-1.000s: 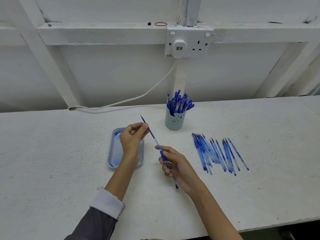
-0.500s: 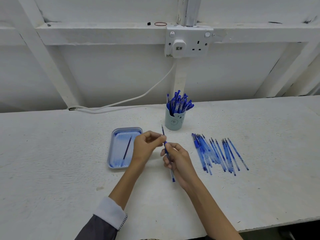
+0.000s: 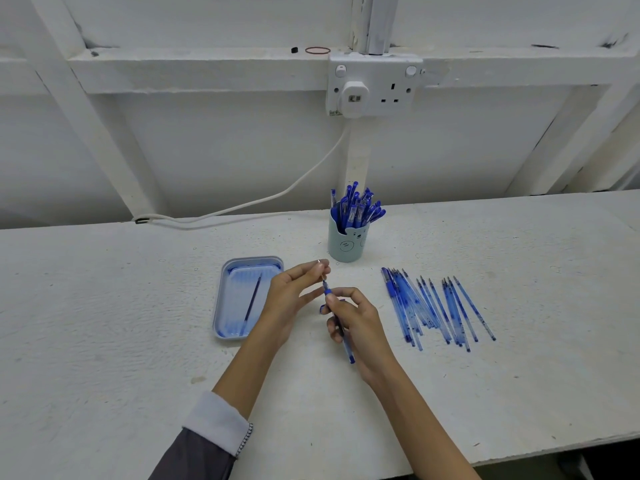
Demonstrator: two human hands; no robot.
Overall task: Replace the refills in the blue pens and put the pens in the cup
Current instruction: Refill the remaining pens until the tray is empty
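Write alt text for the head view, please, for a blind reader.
The right hand grips a blue pen while the left hand pinches a small part at its top. A tray holds one refill; a cup of pens and loose refills sit nearby.

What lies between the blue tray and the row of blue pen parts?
Head view: the left hand and the right hand, together holding one pen.

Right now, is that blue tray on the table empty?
No, one dark refill lies lengthwise inside the tray, just left of the person's hands.
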